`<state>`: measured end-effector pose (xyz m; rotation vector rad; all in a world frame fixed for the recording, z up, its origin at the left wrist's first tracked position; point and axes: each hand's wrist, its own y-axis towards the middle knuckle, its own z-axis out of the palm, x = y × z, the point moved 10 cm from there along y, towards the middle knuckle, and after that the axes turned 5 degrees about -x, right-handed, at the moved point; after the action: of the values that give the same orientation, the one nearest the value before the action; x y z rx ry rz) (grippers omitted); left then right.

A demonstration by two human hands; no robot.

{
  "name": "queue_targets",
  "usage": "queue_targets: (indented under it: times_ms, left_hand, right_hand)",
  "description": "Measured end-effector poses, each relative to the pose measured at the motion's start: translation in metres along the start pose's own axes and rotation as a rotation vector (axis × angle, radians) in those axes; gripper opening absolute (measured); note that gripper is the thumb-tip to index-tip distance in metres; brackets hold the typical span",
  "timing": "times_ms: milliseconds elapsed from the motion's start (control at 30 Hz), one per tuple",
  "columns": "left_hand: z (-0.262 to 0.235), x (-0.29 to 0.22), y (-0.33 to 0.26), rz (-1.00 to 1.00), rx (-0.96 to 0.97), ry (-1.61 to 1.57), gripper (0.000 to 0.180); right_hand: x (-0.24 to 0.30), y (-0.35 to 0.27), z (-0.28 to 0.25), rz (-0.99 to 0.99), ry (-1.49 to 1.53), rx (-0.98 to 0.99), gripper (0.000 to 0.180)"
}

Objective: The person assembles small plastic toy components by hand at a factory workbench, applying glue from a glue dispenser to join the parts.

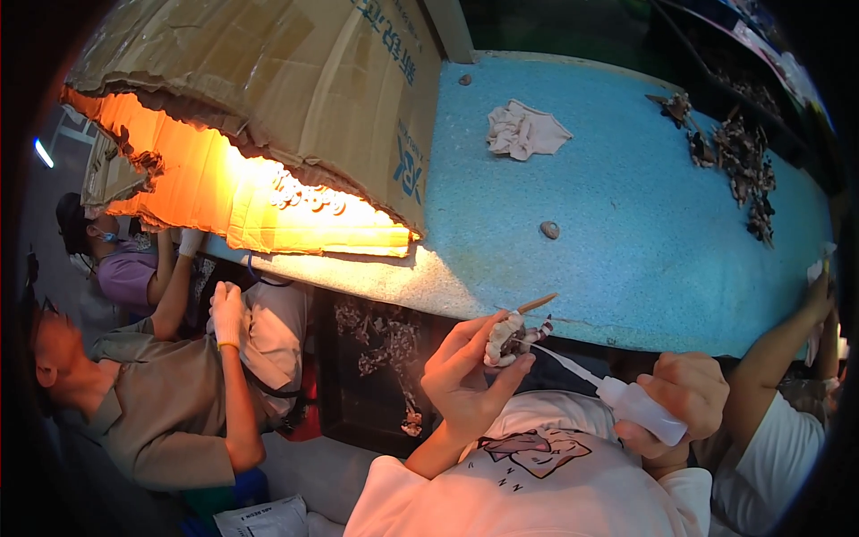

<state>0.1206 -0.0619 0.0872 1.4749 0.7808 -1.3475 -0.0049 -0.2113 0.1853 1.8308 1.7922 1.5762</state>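
Just below the near edge of the blue foam table [626, 224], the left hand [465, 380] pinches a small knobbly white piece with a short stick [512, 336]; it looks light and brittle, best held by its base. The right hand [684, 394] wraps a soft white squeeze bottle [637, 407], its nozzle touching the piece; its contents are hidden.

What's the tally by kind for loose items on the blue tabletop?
Crumpled cloth: 1
Small pebble-like bits: 2, one near the cardboard, one mid-table
Dark debris heap: 1
Total: 4
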Motion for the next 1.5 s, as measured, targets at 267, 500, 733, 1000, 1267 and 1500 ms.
queue_targets:
  times_ms: [267, 500, 733, 1000, 1267, 1500]
  left_hand:
    - [0.002, -0.006, 0.000, 0.052, -0.019, 0.048, 0.046]
    - [-0.002, -0.006, -0.002, 0.058, -0.049, 0.045, 0.046]
    - [-0.003, -0.008, -0.001, 0.073, -0.050, 0.048, 0.046]
    - [-0.003, -0.015, 0.002, 0.165, -0.042, 0.060, 0.047]
    - [-0.006, -0.011, 0.001, 0.122, -0.060, 0.045, 0.046]
    - [-0.010, -0.003, -0.001, 0.052, -0.059, 0.046, 0.046]
  right_hand:
    - [0.005, 0.001, -0.002, -0.031, 0.092, 0.056, 0.038]
    - [0.004, 0.002, -0.006, -0.003, 0.014, 0.010, 0.039]
    - [0.004, 0.002, -0.003, -0.022, -0.023, 0.032, 0.039]
    - [0.009, 0.004, 0.000, -0.042, 0.062, 0.039, 0.039]
    - [0.012, 0.005, 0.002, -0.035, 0.083, 0.066, 0.038]
    - [0.008, 0.004, -0.003, 0.022, -0.035, 0.004, 0.038]
